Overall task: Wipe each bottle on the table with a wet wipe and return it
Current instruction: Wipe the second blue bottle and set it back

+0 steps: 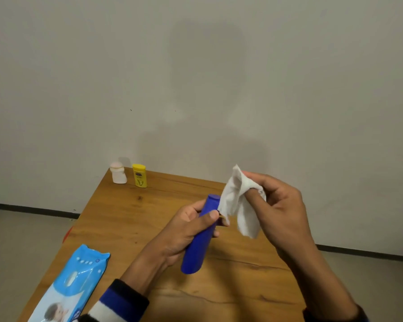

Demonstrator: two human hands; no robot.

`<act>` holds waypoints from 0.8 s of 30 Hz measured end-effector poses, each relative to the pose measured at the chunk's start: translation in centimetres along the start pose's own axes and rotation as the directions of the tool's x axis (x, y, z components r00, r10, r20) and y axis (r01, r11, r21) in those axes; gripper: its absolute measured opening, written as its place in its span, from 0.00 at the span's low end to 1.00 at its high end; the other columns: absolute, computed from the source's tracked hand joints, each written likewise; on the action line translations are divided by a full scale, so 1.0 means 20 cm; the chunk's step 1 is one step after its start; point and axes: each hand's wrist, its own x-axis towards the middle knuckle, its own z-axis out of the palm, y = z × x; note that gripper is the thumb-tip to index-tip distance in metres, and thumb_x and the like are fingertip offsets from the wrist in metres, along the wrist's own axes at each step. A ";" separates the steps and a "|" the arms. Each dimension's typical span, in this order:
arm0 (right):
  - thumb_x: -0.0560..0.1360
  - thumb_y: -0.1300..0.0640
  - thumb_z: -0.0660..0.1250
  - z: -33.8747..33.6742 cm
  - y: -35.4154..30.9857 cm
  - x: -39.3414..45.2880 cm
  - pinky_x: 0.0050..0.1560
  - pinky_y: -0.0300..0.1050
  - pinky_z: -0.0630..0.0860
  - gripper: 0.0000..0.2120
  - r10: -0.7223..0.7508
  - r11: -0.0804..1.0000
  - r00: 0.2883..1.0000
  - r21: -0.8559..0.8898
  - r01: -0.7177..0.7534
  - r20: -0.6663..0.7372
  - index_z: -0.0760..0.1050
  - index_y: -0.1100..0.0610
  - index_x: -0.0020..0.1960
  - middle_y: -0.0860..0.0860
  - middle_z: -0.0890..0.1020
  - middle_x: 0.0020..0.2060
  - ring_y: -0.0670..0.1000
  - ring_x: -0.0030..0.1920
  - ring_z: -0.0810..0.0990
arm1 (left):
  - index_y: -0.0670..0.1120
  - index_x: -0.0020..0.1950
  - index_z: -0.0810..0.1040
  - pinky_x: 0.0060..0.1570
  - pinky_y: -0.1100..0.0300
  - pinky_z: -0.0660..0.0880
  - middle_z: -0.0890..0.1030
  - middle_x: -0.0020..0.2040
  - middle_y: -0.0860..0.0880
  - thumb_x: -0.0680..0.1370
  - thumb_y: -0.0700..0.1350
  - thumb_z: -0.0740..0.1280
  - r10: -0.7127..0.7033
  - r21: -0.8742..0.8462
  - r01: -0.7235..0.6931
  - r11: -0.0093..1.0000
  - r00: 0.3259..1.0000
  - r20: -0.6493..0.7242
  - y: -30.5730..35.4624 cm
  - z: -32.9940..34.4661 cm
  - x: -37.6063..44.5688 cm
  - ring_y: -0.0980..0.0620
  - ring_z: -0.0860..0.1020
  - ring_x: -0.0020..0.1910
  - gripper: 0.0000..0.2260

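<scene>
Our left hand (191,231) grips the blue plastic tube-shaped bottle (199,240) — our right hand (277,205) pinches the crumpled white wet wipe (236,201). We are mid-wipe; next, we likely rub downward.

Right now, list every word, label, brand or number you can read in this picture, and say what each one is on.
No text here can be read.
Yellow bottle: a dark oval logo with small print below, too small to read.
Wet wipe pack: a small dark mark near the top and blue print at the lower edge, too blurred to read.
Blue bottle, in the left hand: no text shows.
White bottle: none shows.
</scene>
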 end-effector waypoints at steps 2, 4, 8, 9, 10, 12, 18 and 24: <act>0.78 0.63 0.68 0.02 -0.02 0.01 0.42 0.31 0.78 0.15 -0.027 0.996 0.992 -0.083 0.037 0.122 0.82 0.45 0.57 0.40 0.85 0.49 0.42 0.48 0.84 | 0.46 0.60 0.83 0.50 0.58 0.78 0.84 0.52 0.41 0.72 0.50 0.74 0.034 0.111 -0.035 0.993 0.999 0.014 0.03 0.01 -0.04 0.49 0.80 0.47 0.18; 0.76 0.54 0.68 0.05 -0.03 -0.01 0.45 0.30 0.77 0.15 0.009 0.954 0.939 -0.283 0.094 0.342 0.80 0.40 0.59 0.35 0.83 0.51 0.39 0.51 0.82 | 0.49 0.57 0.83 0.50 0.60 0.78 0.85 0.49 0.46 0.73 0.44 0.74 0.083 0.179 -0.091 0.980 0.995 0.048 0.05 0.01 -0.08 0.51 0.81 0.47 0.13; 0.72 0.42 0.65 0.09 -0.03 -0.04 0.48 0.32 0.76 0.17 0.023 0.863 0.880 -0.453 0.222 0.474 0.80 0.42 0.59 0.36 0.82 0.53 0.36 0.54 0.78 | 0.54 0.52 0.83 0.48 0.65 0.77 0.84 0.45 0.55 0.74 0.36 0.72 0.167 0.315 -0.172 0.933 0.985 0.043 0.08 0.03 -0.16 0.59 0.81 0.46 0.13; 0.73 0.41 0.63 0.10 -0.04 -0.05 0.46 0.32 0.76 0.17 -0.024 0.847 0.889 -0.463 0.261 0.457 0.80 0.43 0.58 0.38 0.83 0.51 0.38 0.51 0.79 | 0.54 0.51 0.83 0.47 0.66 0.77 0.84 0.45 0.55 0.74 0.37 0.72 0.184 0.337 -0.184 0.923 0.982 0.032 0.08 0.04 -0.17 0.60 0.81 0.45 0.13; 0.73 0.40 0.61 0.11 -0.05 -0.06 0.42 0.33 0.75 0.17 -0.075 0.822 0.897 -0.483 0.302 0.435 0.81 0.45 0.55 0.39 0.83 0.47 0.39 0.48 0.79 | 0.55 0.51 0.83 0.47 0.66 0.77 0.84 0.45 0.55 0.74 0.37 0.72 0.192 0.349 -0.186 0.918 0.981 0.017 0.09 0.05 -0.19 0.60 0.81 0.45 0.13; 0.74 0.40 0.59 0.12 -0.06 -0.07 0.35 0.35 0.73 0.17 -0.142 0.800 0.920 -0.505 0.325 0.366 0.82 0.49 0.48 0.42 0.82 0.37 0.43 0.40 0.78 | 0.57 0.52 0.83 0.47 0.67 0.77 0.84 0.45 0.55 0.74 0.38 0.72 0.187 0.351 -0.177 0.919 0.982 0.004 0.08 0.07 -0.20 0.60 0.81 0.44 0.14; 0.76 0.52 0.68 -0.03 -0.10 -0.04 0.34 0.42 0.77 0.06 -0.146 0.888 0.980 -0.418 0.190 0.134 0.83 0.50 0.44 0.44 0.84 0.37 0.45 0.38 0.81 | 0.45 0.58 0.82 0.54 0.61 0.77 0.86 0.52 0.47 0.72 0.43 0.71 0.231 0.281 -0.225 0.933 0.973 0.014 0.04 0.08 -0.22 0.50 0.82 0.52 0.15; 0.72 0.69 0.70 -0.11 -0.22 -0.06 0.45 0.34 0.78 0.15 -0.212 0.798 0.971 -0.554 0.239 0.114 0.83 0.52 0.52 0.45 0.85 0.47 0.45 0.46 0.82 | 0.57 0.61 0.81 0.57 0.63 0.76 0.85 0.57 0.50 0.75 0.50 0.70 0.274 0.371 -0.271 0.888 0.961 0.045 0.02 0.11 -0.21 0.51 0.82 0.59 0.14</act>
